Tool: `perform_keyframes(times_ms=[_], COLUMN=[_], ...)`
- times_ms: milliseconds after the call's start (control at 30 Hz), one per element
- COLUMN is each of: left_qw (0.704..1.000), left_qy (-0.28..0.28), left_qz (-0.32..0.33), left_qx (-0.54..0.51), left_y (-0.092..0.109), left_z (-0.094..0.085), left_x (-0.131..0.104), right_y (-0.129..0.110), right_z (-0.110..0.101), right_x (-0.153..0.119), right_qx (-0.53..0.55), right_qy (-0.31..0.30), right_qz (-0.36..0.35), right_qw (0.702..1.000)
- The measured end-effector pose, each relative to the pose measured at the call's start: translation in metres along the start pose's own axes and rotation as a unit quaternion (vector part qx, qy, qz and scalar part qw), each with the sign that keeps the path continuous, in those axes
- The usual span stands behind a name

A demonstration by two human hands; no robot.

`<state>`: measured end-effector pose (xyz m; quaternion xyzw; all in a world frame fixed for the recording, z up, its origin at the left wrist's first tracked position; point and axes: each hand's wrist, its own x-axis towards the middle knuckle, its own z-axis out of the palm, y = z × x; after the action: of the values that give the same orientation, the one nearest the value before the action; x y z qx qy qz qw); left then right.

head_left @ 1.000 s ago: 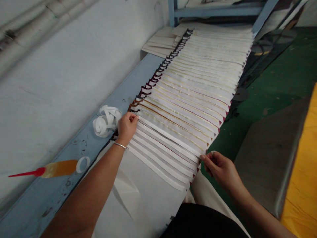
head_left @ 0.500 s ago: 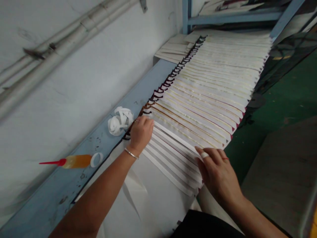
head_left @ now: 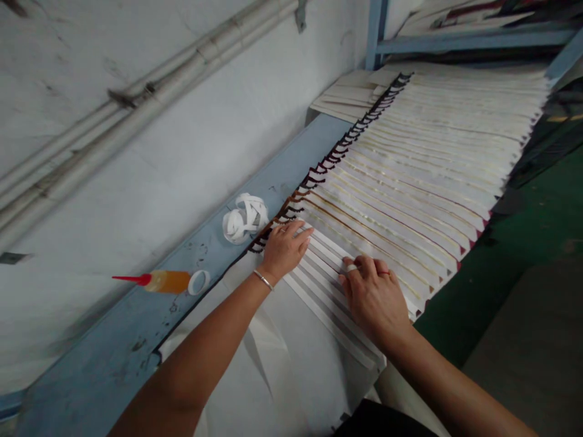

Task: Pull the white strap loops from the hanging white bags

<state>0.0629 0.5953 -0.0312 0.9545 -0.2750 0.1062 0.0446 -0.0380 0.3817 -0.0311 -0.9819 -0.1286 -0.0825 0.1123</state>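
My left hand lies on the left ends of the flat white strips, its fingers slightly spread. A silver bangle is on that wrist. With bent fingers, my right hand presses on the upper strips and grips nothing that I can see. It wears a white band on one finger and a red one on another. Several parallel white strips cross the pale sheet below both hands. Beyond them, overlapping sheets form a long staggered row, with thin gold and brown lines and dark left edges.
On the blue bench at left lie a bundle of white tape, a bottle of amber liquid with a red nozzle and a white ring. Pipes run along the wall. A blue frame stands at the back.
My right hand has slid left along the strip, closer to my left hand, and its fingers now press down. My left fingers have spread. The whole view has shifted.
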Motion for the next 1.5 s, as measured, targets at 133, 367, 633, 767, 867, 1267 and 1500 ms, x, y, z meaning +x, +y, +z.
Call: perform_keyframes(times_ms=[133,367,633,767,867,1267,1500], left_qw=[0.998,0.966,0.887,0.886,0.895,0.786,0.723], left_qy=[-0.006,0.085,-0.046,-0.048,-0.041,-0.233,-0.3], left_qz=[-0.011,-0.224,-0.458,-0.457,-0.423,-0.121,-0.149], left_qx=[-0.057,-0.099,-0.046,-0.065,-0.132,-0.559,-0.604], left_y=[-0.004,-0.085,-0.141,-0.15,-0.133,0.031,0.028], left_z=[-0.005,-0.103,-0.077,-0.059,-0.083,-0.139,-0.104], left_x=[0.002,-0.101,-0.221,-0.207,-0.19,-0.103,-0.077], right_y=[0.004,0.024,-0.028,-0.052,-0.059,-0.054,0.005], right_z=[0.001,-0.013,-0.009,-0.006,-0.018,-0.076,-0.075], right_x=[0.001,-0.017,-0.05,-0.056,-0.054,-0.023,-0.045], right_qx=[-0.02,0.065,0.211,0.258,0.274,0.548,0.616], right_qy=[-0.015,0.068,0.072,0.046,0.056,-0.222,-0.323], right_qz=[-0.011,-0.106,-0.153,-0.167,-0.177,-0.004,0.177], right_qw=[1.0,0.99,0.963,0.95,0.944,0.806,0.697])
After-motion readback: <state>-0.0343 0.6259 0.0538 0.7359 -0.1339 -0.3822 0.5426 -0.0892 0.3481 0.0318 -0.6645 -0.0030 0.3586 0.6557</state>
